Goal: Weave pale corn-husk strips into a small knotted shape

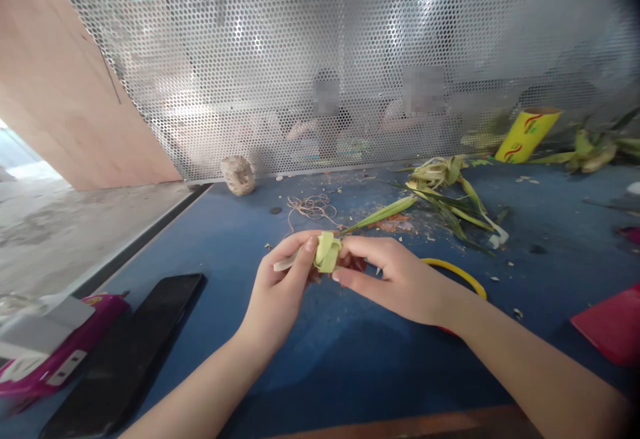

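A small folded and woven piece of pale green leaf strip (327,252) is held up over the blue table. My left hand (286,267) is closed on its left side, with the thumb pressed near its edge. A pale strip end (284,264) sticks out to the left between those fingers. My right hand (387,277) is closed at the piece's right side, thumb and index finger against it and the other fingers curled partly out of sight. A long green leaf (383,214) lies just beyond the hands. Under my right wrist shows a yellow curved loop (463,271), partly hidden.
At left lie a black phone (145,345) and a magenta power strip (75,345) with a white plug. Beyond are tangled string (313,207), a twine roll (238,175), leaf bundle (437,175) and yellow tube (527,135). A perforated metal screen (280,45) stands behind; a red object (613,325) lies right.
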